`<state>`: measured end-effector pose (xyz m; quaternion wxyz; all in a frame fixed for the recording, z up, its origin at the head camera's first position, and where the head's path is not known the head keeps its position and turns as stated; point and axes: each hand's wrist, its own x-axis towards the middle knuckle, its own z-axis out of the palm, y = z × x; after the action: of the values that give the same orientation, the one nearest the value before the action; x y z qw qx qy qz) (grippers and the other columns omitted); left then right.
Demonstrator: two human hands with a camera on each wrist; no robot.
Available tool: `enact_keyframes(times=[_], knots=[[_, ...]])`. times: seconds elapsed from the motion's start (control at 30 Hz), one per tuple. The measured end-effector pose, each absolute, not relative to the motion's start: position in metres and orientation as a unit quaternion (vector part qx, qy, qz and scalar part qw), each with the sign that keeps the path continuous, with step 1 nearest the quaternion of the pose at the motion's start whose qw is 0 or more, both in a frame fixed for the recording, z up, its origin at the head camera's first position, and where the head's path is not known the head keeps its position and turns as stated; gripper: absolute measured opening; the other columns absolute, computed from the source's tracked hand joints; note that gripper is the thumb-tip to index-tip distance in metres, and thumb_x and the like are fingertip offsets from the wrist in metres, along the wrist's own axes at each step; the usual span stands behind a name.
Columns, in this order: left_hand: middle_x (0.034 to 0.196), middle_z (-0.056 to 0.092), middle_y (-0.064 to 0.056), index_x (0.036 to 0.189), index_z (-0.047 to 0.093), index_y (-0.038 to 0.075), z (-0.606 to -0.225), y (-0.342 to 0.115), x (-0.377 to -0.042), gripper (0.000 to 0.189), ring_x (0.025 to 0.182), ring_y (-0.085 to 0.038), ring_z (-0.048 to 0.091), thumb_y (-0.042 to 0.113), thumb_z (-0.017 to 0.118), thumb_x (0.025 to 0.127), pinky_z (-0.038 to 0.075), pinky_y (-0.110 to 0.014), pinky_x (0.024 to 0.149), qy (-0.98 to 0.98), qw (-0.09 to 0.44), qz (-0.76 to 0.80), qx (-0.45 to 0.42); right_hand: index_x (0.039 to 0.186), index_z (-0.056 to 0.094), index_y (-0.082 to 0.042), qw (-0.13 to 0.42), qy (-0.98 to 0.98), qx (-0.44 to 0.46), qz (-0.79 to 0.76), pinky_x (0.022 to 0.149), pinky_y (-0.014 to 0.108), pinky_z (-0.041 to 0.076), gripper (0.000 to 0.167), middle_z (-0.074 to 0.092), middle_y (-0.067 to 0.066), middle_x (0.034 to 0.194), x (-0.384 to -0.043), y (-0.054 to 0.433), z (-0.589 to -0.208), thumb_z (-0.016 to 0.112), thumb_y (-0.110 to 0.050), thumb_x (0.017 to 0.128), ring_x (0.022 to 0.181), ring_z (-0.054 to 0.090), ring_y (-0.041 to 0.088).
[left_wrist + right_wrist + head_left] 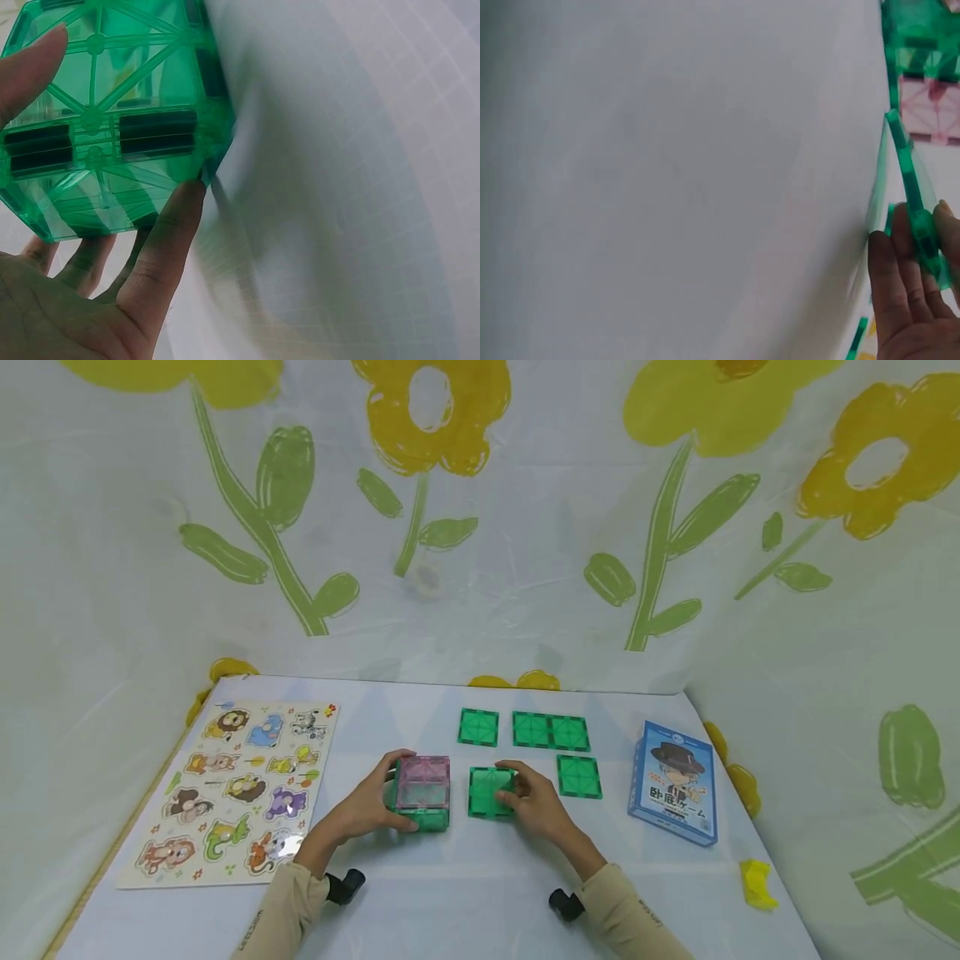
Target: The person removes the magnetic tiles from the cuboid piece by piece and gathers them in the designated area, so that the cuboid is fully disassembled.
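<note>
My left hand (pixel 366 803) grips a box shape built of see-through magnetic tiles (pixel 427 820), fingers around its far left side and thumb at the near edge. Its walls are green, and a pink tile (pixel 423 768) shows at the top. In the left wrist view the thumb and fingers span the green walls (pixel 139 52), dark magnets along their edges. Just to the right, my right hand (pixel 538 806) pinches one green square tile (pixel 483 793) by its right side. The right wrist view has that tile (pixel 909 176) edge-on between thumb and fingers.
Behind the right hand lie several more green tiles (pixel 478 727), two of them edge to edge. A blue card-game box (pixel 678 785) is at the right, with a small yellow piece (pixel 759 883) nearer the edge. An animal puzzle board (pixel 247 777) covers the table's left side.
</note>
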<state>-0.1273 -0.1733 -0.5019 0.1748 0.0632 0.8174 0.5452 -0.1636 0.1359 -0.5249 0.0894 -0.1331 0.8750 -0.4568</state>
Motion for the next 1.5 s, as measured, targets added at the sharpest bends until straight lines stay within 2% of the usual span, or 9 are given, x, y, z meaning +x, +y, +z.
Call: enact_keyframes(times=[0.13,0.33,0.53,0.7,0.97,1.1,1.5], knots=[[0.164,0.024,-0.021,0.155,0.023,0.022,-0.503,-0.173,-0.128,0.112,0.149,-0.052,0.024,0.01,0.091,0.067,0.026,-0.074,0.114,0.817,0.175,0.546,0.064,0.137,0.06,-0.016,0.083,0.877,-0.119,-0.459,0.058,0.022,0.037,0.047,0.046,0.0,0.074,-0.173,0.146,-0.523,0.072,-0.011,0.092,0.064,0.04,0.009],[0.164,0.023,-0.021,0.155,0.024,0.022,-0.503,-0.173,-0.128,0.111,0.15,-0.052,0.022,0.01,0.091,0.067,0.025,-0.074,0.115,0.816,0.178,0.547,0.061,0.138,0.06,-0.016,0.078,0.886,-0.094,-0.447,0.066,0.023,0.042,0.048,0.054,0.004,0.083,-0.184,0.162,-0.521,0.072,-0.009,0.092,0.074,0.046,0.013],[0.164,0.023,-0.021,0.155,0.024,0.022,-0.503,-0.174,-0.13,0.112,0.15,-0.052,0.023,0.01,0.091,0.067,0.025,-0.073,0.115,0.816,0.175,0.547,0.062,0.139,0.058,-0.019,0.077,0.898,-0.071,-0.427,0.063,0.024,0.045,0.048,0.058,0.006,0.088,-0.195,0.175,-0.52,0.071,-0.013,0.093,0.074,0.052,0.013],[0.164,0.023,-0.02,0.155,0.024,0.021,-0.504,-0.174,-0.13,0.111,0.15,-0.052,0.022,0.01,0.091,0.067,0.024,-0.074,0.116,0.816,0.176,0.547,0.062,0.14,0.057,-0.018,0.083,0.907,-0.067,-0.408,0.06,0.025,0.045,0.049,0.062,0.008,0.091,-0.201,0.181,-0.516,0.07,-0.014,0.093,0.072,0.053,0.014],[0.164,0.023,-0.02,0.155,0.023,0.022,-0.505,-0.175,-0.129,0.111,0.15,-0.052,0.022,0.011,0.091,0.067,0.024,-0.074,0.115,0.816,0.178,0.546,0.061,0.141,0.056,-0.013,0.099,0.916,-0.097,-0.375,0.055,0.027,0.036,0.048,0.05,0.003,0.075,-0.209,0.188,-0.512,0.069,-0.016,0.095,0.061,0.041,0.015],[0.164,0.022,-0.021,0.155,0.023,0.022,-0.504,-0.175,-0.128,0.112,0.15,-0.052,0.022,0.011,0.091,0.068,0.023,-0.074,0.115,0.817,0.177,0.545,0.063,0.143,0.054,-0.012,0.12,0.917,-0.105,-0.366,0.055,0.028,0.039,0.049,0.052,0.004,0.073,-0.211,0.19,-0.51,0.068,-0.018,0.096,0.06,0.044,0.015],[0.165,0.023,-0.02,0.156,0.022,0.022,-0.503,-0.173,-0.126,0.112,0.15,-0.052,0.021,0.011,0.091,0.068,0.023,-0.074,0.116,0.815,0.181,0.547,0.06,0.142,0.057,-0.012,0.143,0.922,-0.081,-0.352,0.056,0.029,0.045,0.048,0.058,0.007,0.081,-0.214,0.19,-0.509,0.068,-0.021,0.096,0.063,0.05,0.016]])
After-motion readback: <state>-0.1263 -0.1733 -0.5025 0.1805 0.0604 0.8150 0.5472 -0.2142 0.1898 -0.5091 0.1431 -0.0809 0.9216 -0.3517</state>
